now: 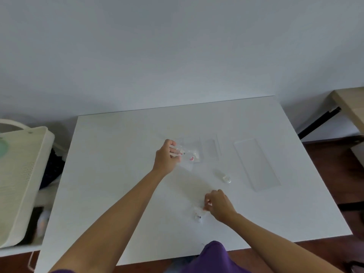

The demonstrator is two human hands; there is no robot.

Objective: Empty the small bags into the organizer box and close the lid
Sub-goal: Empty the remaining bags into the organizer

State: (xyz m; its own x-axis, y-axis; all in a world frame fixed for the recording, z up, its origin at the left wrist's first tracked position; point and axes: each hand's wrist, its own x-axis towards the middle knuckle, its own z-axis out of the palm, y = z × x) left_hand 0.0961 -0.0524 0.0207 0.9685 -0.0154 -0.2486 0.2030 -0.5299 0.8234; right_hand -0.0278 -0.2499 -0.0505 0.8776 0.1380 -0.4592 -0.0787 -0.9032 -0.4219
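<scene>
A clear organizer box (194, 152) lies mid-table, with small pale and red pieces showing in it. My left hand (167, 156) is at the box's left edge, fingers on a clear piece over it; whether that is a bag or the box's lid I cannot tell. My right hand (217, 204) near the front pinches a small clear bag (199, 213) with tiny beads in its low end. Another small bag (224, 177) lies between the hands. A flat clear panel (257, 164) lies to the right.
The white table (110, 174) reaches a pale wall. A cream perforated basket (21, 174) stands off the left edge. A wooden table corner (350, 105) shows at far right. A smaller clear sheet (210, 148) lies right of the box.
</scene>
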